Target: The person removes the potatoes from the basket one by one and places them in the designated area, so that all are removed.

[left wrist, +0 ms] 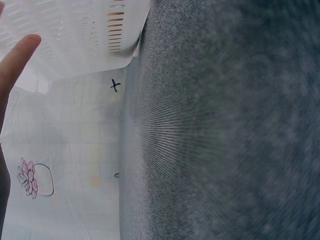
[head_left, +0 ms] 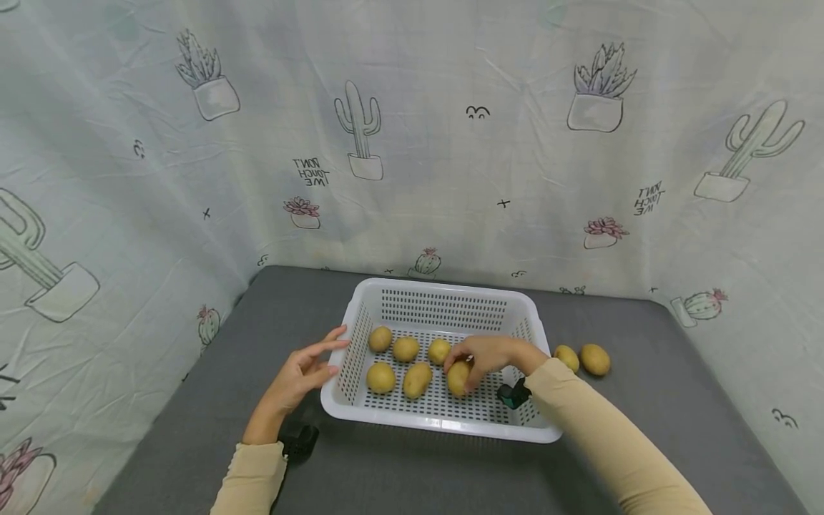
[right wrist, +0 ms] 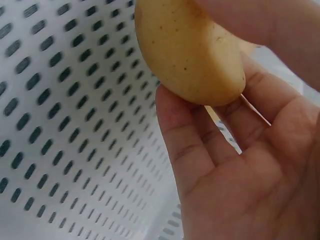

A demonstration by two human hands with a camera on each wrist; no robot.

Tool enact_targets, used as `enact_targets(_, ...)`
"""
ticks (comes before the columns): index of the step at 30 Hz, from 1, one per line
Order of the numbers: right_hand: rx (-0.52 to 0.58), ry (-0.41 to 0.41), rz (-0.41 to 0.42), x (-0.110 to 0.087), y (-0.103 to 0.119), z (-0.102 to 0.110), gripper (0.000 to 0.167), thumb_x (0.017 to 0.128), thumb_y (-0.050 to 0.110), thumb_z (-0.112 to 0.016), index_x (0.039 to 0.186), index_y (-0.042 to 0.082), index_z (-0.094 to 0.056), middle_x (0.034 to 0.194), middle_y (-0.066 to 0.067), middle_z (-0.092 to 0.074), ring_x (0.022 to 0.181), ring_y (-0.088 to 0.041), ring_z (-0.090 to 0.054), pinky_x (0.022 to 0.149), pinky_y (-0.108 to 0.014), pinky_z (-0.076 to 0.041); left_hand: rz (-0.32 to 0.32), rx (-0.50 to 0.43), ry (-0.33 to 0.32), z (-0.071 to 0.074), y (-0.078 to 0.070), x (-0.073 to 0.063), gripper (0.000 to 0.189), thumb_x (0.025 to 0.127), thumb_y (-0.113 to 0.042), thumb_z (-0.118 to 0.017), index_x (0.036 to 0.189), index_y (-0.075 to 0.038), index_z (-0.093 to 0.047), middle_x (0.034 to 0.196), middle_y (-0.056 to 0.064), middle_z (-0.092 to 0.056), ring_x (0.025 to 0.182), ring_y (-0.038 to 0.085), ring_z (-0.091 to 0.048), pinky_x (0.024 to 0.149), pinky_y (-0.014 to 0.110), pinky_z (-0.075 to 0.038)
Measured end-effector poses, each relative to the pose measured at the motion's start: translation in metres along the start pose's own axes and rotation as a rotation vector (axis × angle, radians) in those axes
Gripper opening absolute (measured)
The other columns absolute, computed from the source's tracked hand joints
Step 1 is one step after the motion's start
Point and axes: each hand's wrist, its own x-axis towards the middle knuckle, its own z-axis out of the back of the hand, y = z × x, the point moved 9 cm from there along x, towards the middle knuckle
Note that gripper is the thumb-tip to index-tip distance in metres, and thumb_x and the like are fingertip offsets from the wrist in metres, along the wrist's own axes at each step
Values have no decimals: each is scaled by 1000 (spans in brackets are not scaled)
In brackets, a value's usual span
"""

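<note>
A white perforated plastic basket (head_left: 444,428) stands on the grey table. Inside it, my right hand (head_left: 486,354) grips a potato (head_left: 458,379) between thumb and fingers. The right wrist view shows this potato (right wrist: 185,55) close up, with fingertips around its lower side and the basket floor behind. Several other potatoes lie in two rows, among them one potato (head_left: 417,380) just left of the held one. My left hand (head_left: 299,375) is at the basket's left rim, fingers extended. In the left wrist view, one finger (left wrist: 22,57) points at the basket's outer wall (left wrist: 75,40).
Two loose potatoes, one nearer (head_left: 566,357) and one farther right (head_left: 595,359), lie on the table (head_left: 290,300) beyond the basket's right side. A pale curtain (head_left: 425,143) printed with cacti hangs behind and at both sides. Dark devices are strapped at both wrists.
</note>
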Motion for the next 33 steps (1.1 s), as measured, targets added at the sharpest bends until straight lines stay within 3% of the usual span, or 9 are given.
enact_targets(6, 37, -33, 114, -2, 10, 6, 45, 76, 16, -78, 118, 8, -64, 119, 0, -61, 99, -11, -52, 88, -28, -45, 10, -6, -1, 1, 1, -2, 44, 93, 7, -51, 133, 19, -37, 157, 19, -14, 104, 26, -65, 79, 30, -54)
enact_targets(10, 66, -36, 149, -3, 13, 9, 47, 76, 16, -77, 119, 4, -63, 117, -2, -61, 95, -11, -52, 85, -29, -45, 3, -8, 0, 2, 0, -2, 44, 93, 6, -51, 133, 18, -38, 157, 19, -14, 102, 27, -66, 77, 30, -54)
enact_targets(15, 87, -73, 163, -7, 16, 15, 46, 77, 16, -76, 119, 4, -63, 117, -3, -61, 94, -13, -52, 85, -34, -46, -14, -1, 1, 3, 0, 0, 44, 93, 7, -51, 133, 19, -38, 157, 22, -13, 99, 25, -66, 75, 28, -54)
enact_targets(25, 145, -125, 198, -15, 16, 24, 47, 79, 16, -74, 121, 2, -60, 122, -13, -59, 95, -16, -54, 88, -37, -47, -1, -11, 3, 1, 4, 0, 45, 93, 5, -52, 133, 19, -37, 158, 13, -18, 105, 30, -64, 77, 32, -55)
enact_targets(33, 144, -198, 182, -18, 10, 31, 49, 78, 19, -75, 123, 6, -59, 123, -9, -58, 99, -14, -55, 90, -34, -48, 1, 5, -5, 2, 5, -1, 45, 93, 6, -52, 133, 19, -38, 158, 14, -18, 105, 28, -65, 77, 32, -55)
